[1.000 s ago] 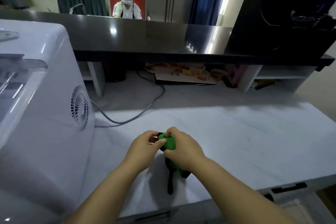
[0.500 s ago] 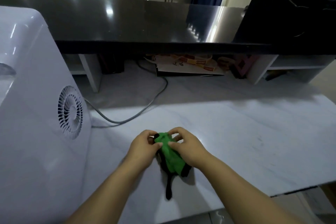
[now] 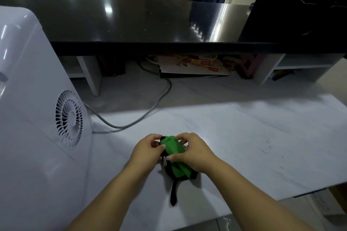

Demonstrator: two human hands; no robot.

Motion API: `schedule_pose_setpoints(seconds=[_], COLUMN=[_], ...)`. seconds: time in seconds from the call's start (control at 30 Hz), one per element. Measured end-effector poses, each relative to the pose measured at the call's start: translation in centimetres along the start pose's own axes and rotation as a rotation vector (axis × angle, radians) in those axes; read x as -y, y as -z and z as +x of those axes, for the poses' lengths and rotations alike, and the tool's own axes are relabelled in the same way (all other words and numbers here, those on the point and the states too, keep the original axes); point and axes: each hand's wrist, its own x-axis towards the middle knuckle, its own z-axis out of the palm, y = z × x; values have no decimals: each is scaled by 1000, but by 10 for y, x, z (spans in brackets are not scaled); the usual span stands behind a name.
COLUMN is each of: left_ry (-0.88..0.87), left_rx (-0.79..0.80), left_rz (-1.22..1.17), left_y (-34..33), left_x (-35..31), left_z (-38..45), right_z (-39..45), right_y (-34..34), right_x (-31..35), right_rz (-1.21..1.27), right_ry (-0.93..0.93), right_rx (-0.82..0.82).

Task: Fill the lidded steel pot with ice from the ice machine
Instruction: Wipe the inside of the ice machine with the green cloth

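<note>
A small green and black fabric pouch (image 3: 177,163) with a black strap lies on the white marble counter (image 3: 244,146). My left hand (image 3: 148,151) pinches its left side near a small metal piece. My right hand (image 3: 193,151) grips its top and right side. The white ice machine (image 3: 33,118) stands at the left, its round fan vent facing the hands. No steel pot is in view.
A grey power cable (image 3: 135,122) runs from the ice machine toward the back. A dark raised bar top (image 3: 131,22) spans the rear, with papers and boxes (image 3: 197,65) on the shelf under it. A person sits beyond the bar. The counter's front edge is close to me.
The camera has tilted lower and moved nearer to the counter. Both hands stay on the pouch, with the fingers shifted slightly along its top.
</note>
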Motion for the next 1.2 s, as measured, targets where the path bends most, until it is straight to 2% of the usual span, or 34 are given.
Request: schedule_pose_setpoints(seconds=[0.07,0.3,0.4,0.5,0.6,0.83,1.03,1.2], left_ry=[-8,-17,-21,-10,32,-8,-10,-88], left_rx=[16,43,45,53,63,21,-53,-90], left_rz=[1,-52,-65,-107,-117,-28,113,244], left_y=[0,-3,-4,-5,-4,-6,-4,3], left_x=[-1,-2,-2,-5,-7,0,1,-6], left_z=[-1,-1,-2,-4,-2,-1,3,0], right_z=[2,2,0,-4,-3,2,0,4], right_y=[1,13,13,8,6,16,19,16], right_x=[-1,-5,-6,-5,-5,-13,-14,-19], right_rz=[-56,23,51,-56,-158,116,303,299], right_ry=[-6,-44,-39,-12,-3,-106,-108,-145], right_rx=[-17,-83,-40,33,-4,-81,-127,-105])
